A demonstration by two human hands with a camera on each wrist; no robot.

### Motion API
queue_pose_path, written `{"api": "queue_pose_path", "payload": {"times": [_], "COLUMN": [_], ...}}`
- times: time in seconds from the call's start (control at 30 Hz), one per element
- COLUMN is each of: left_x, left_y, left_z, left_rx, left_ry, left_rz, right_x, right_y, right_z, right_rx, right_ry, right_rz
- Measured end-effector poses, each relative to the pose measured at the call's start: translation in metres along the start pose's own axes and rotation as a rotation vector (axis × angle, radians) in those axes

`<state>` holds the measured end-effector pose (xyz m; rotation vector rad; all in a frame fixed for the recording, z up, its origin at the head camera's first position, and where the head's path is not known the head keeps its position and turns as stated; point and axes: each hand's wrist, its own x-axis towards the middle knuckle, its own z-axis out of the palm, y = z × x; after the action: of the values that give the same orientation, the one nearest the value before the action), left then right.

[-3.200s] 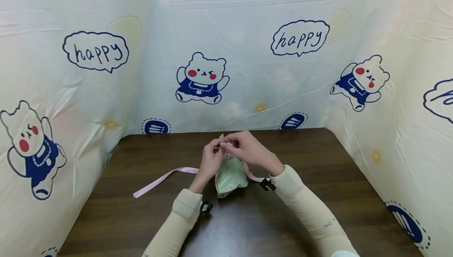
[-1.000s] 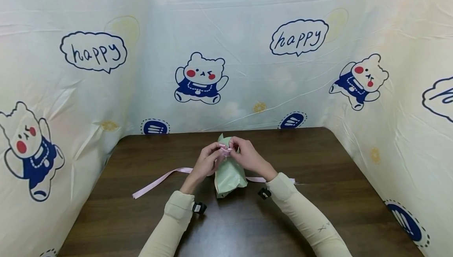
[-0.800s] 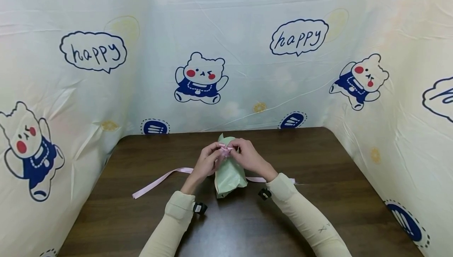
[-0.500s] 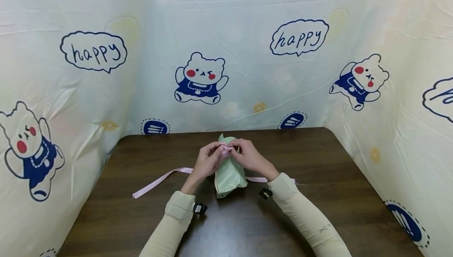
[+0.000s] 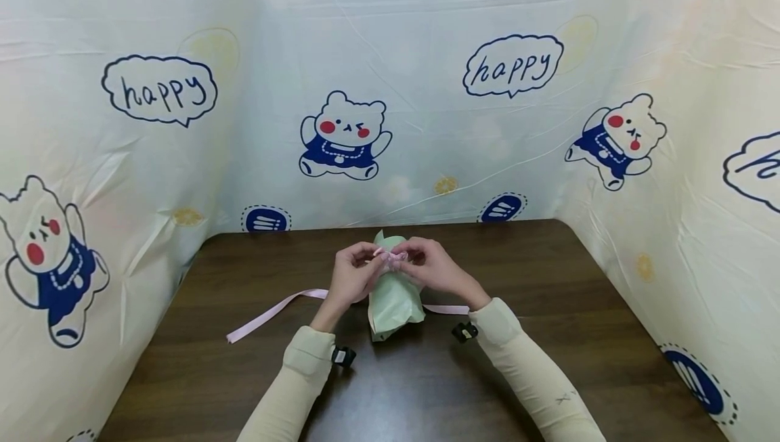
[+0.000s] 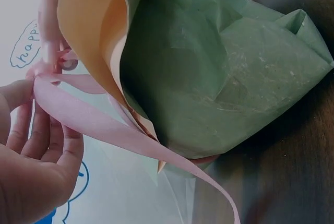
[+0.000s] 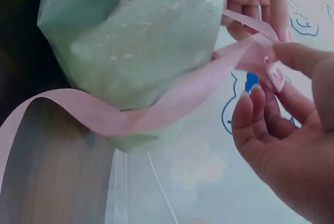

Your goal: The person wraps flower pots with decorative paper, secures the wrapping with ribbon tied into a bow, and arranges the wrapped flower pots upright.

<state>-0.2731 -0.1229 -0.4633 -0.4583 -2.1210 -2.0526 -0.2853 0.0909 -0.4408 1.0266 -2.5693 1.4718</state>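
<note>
A pale green paper package [image 5: 395, 306] lies on the table; in the left wrist view its open mouth shows a peach lining [image 6: 94, 20]. Pink ribbon [image 5: 393, 262] is gathered in small loops at the package's upper part. My left hand [image 5: 353, 278] pinches the gathered ribbon from the left between thumb and fingers. From the right, my right hand [image 5: 441, 273] pinches another part of it. Both hands meet closely in the right wrist view, where a broad pink band [image 7: 193, 91] runs across the green paper to the fingertips. The knot itself is partly hidden by fingers.
One ribbon tail [image 5: 274, 313] stretches left over the dark wooden table [image 5: 244, 374], and a shorter tail [image 5: 447, 309] shows beside my right wrist. A printed cloth curtain [image 5: 414, 36] encloses the back and sides. Both wrists carry small black cameras [image 5: 344, 357].
Earlier the hands were together higher over the package top. They have come down and now sit slightly farther apart, with wider pink loops showing between them. The package stays in place.
</note>
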Motion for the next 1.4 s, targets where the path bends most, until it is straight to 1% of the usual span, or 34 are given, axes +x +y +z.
{"api": "queue_pose_path", "payload": {"times": [0.1, 0.17, 0.37, 0.5, 0.67, 0.8, 0.93, 1.03, 1.2, 1.4], "left_x": [-0.003, -0.005, -0.005, -0.003, -0.003, -0.003, 0.000, 0.001, -0.005, -0.010], "left_y": [0.012, 0.018, 0.018, 0.017, 0.020, 0.021, 0.003, -0.009, -0.011, -0.019], "left_z": [-0.001, -0.002, -0.006, -0.010, -0.015, -0.019, -0.029, -0.038, -0.048, -0.056], "left_rx": [0.006, 0.008, 0.031, 0.059, 0.104, 0.153, 0.173, 0.178, 0.205, 0.233], "left_ry": [0.000, 0.004, 0.014, 0.029, 0.033, 0.059, 0.080, 0.082, 0.062, 0.052], "left_rz": [0.016, 0.024, 0.018, 0.036, 0.066, 0.058, 0.056, 0.067, 0.051, 0.053], "right_x": [-0.002, -0.003, -0.004, -0.004, -0.004, -0.005, -0.009, -0.012, -0.020, -0.028], "right_y": [0.002, 0.004, 0.010, 0.014, 0.017, 0.018, 0.018, 0.020, 0.027, 0.035], "right_z": [-0.003, -0.005, -0.008, -0.011, -0.014, -0.017, -0.020, -0.023, -0.027, -0.030], "right_rx": [0.021, 0.015, -0.054, -0.095, -0.133, -0.144, -0.134, -0.125, -0.124, -0.148], "right_ry": [-0.023, -0.025, 0.018, 0.050, 0.085, 0.108, 0.124, 0.130, 0.120, 0.089], "right_rz": [-0.010, -0.018, -0.037, -0.024, 0.000, 0.015, 0.053, 0.072, 0.092, 0.095]}}
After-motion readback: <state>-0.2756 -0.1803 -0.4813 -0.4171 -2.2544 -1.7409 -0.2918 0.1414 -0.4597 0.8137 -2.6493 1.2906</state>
